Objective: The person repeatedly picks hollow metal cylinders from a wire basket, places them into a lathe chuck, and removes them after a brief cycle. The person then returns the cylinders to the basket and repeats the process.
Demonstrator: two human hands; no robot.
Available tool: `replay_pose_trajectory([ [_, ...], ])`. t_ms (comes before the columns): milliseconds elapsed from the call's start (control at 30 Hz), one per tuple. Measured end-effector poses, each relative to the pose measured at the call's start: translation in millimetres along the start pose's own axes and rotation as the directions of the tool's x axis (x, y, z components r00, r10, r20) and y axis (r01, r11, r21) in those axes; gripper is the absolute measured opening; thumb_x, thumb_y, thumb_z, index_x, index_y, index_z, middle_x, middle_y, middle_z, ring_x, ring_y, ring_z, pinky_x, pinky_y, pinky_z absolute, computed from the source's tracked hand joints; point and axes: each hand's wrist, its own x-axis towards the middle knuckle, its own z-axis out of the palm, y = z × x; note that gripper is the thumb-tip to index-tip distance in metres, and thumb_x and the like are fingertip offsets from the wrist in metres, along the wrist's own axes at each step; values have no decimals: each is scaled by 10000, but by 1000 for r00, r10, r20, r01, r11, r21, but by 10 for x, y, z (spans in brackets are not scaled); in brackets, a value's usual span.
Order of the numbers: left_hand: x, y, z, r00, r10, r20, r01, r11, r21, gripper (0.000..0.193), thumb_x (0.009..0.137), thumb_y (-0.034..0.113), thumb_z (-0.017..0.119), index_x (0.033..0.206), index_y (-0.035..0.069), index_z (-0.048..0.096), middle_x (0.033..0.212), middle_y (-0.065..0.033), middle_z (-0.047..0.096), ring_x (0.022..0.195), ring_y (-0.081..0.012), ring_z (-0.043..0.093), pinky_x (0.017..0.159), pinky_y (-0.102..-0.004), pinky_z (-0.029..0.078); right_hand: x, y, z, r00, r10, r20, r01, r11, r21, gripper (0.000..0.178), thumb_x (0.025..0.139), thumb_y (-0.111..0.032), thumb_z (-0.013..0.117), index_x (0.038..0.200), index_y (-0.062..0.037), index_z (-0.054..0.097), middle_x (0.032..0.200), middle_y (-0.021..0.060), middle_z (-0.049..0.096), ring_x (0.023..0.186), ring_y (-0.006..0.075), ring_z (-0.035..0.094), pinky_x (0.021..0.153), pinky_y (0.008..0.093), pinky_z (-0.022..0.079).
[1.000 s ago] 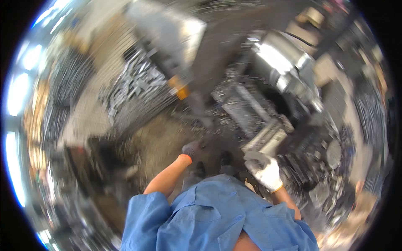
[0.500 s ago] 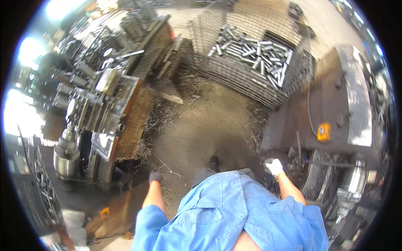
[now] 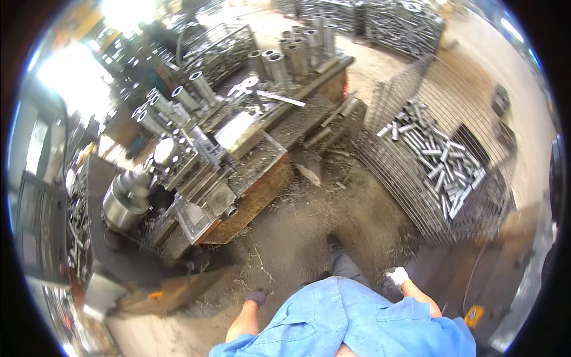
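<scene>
My left hand (image 3: 257, 296), in a dark glove, hangs low beside my body, over the floor in front of the lathe. Its fingers are small and blurred, and no object shows in it. On the other side my right hand (image 3: 397, 276), in a white glove with a greyish finger side, hangs with its fingers loosely bent and nothing visible in them. Neither hand touches anything. Closest to the left hand is the lathe (image 3: 238, 160) with its shiny round chuck (image 3: 125, 202). Several metal tubes (image 3: 276, 65) stand upright on the lathe's far part.
A wire mesh basket (image 3: 392, 187) holding many short metal tubes (image 3: 440, 160) stands ahead to the right. Metal shavings (image 3: 262, 262) litter the floor along the lathe. A yellow control box (image 3: 474, 316) hangs on a cable at the lower right. Further baskets (image 3: 404, 27) stand behind.
The view has turned left, so the lathe and basket sit further right. One leg has come forward in a step. Both hands still hang at my sides.
</scene>
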Motion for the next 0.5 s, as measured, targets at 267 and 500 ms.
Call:
replay_pose_trajectory([
  [267,-161,1585,-575,936,296,-193,-303,953,-8,586,993,488,611,1408,79,669,1297,-215,739,1242,-364,692,1077,-430,517,2409,851,-1439,952,-275,135,277,587,-760,273,919,-291,614,912,-81,790,947,124,788,852,322,742,746,440,568],
  [500,-450,99,-656,869,-367,-332,-131,476,-870,396,1020,373,655,1252,55,706,916,-85,732,785,-182,685,722,-329,571,4190,51,-1966,922,-307,-237,337,936,100,83,904,-122,664,858,-76,717,680,66,628,579,269,592,556,422,483],
])
